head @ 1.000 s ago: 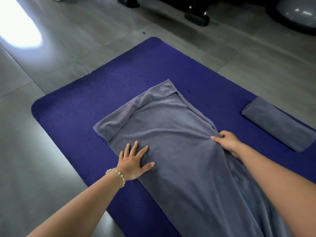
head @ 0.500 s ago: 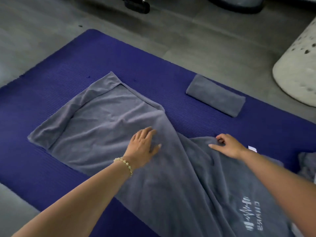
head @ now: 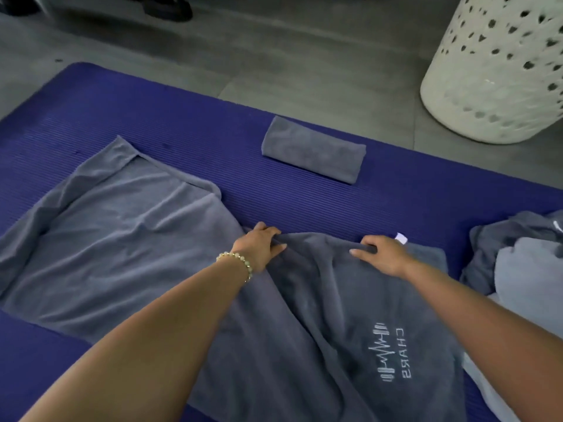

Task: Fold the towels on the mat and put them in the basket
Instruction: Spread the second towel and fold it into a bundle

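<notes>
Grey towel point(head: 304, 315) lies spread on the blue mat point(head: 152, 111), on the near side of both hands and rumpled to their left; pulled unevenly, its far edge could skew the fold; left hand point(head: 259, 243) and right hand point(head: 380, 254) each curl round that edge, gripping it; beyond them lies a folded towel point(head: 313, 149), and farther right the basket point(head: 493, 71).
</notes>
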A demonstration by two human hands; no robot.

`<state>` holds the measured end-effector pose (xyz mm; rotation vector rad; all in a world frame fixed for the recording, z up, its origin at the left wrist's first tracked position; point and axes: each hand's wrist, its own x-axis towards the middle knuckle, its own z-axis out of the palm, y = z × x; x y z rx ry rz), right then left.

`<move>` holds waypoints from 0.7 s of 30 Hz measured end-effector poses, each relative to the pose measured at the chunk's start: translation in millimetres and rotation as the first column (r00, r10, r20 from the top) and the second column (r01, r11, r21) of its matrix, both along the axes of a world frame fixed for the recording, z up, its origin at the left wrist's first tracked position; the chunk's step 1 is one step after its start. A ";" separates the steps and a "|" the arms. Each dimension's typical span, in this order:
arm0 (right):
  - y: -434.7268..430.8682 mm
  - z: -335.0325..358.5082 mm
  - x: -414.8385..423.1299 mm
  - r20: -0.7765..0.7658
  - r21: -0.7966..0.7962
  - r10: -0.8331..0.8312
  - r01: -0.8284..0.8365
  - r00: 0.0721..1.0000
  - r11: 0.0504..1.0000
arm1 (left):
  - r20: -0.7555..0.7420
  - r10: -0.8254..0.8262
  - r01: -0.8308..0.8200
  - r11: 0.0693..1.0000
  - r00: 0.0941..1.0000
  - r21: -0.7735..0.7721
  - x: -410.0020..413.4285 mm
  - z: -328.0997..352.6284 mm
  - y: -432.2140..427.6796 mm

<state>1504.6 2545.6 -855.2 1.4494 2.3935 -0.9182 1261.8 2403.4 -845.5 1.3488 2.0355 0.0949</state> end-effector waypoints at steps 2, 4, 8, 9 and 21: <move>6.6 2.2 18.7 -0.121 -0.024 -0.041 0.038 0.992 0.999 | -0.003 0.005 -0.005 0.998 1.000 0.057 0.1 -1.8 6.0; 15.3 11.0 31.9 -0.211 -0.055 -0.086 0.076 0.974 0.996 | -0.004 0.011 -0.010 0.986 1.000 0.167 3.7 4.0 19.1; 48.4 31.2 57.9 -0.331 0.001 -0.220 0.234 0.918 0.972 | 0.013 0.004 -0.009 0.918 1.000 0.397 24.2 28.0 76.4; 57.4 34.9 64.9 -0.350 0.036 -0.243 0.272 0.905 0.962 | 0.015 -0.001 -0.006 0.906 1.000 0.423 30.8 35.3 90.5; 9.1 14.9 117.3 -0.357 0.351 -0.258 0.385 0.898 0.854 | 0.001 -0.093 0.086 0.927 0.996 0.364 97.7 -1.8 32.8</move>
